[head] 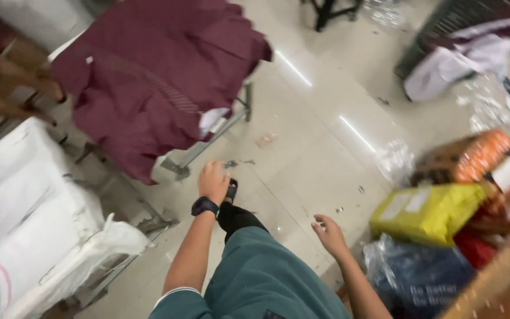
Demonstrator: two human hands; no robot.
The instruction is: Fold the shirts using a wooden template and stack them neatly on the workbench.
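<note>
I look down at my own body over a pale tiled floor. My left hand [213, 181] hangs loosely curled and holds nothing; a black watch [204, 206] sits on its wrist. It is below the hem of a maroon garment [149, 77] draped on a metal-framed table. My right hand [327, 233] is out to the side with its fingers apart, empty, just left of a yellow packet [426, 212]. My leg in teal shorts [261, 277] and a black sandal [230, 190] show between the hands.
Piled at the right are an orange sack [479, 156], a blue plastic bag [420, 274] and a brown cardboard box [503, 289]. White striped sacks [25, 201] lie at the left. A dark crate with white cloth [461, 53] stands at the back right. Scraps litter the floor.
</note>
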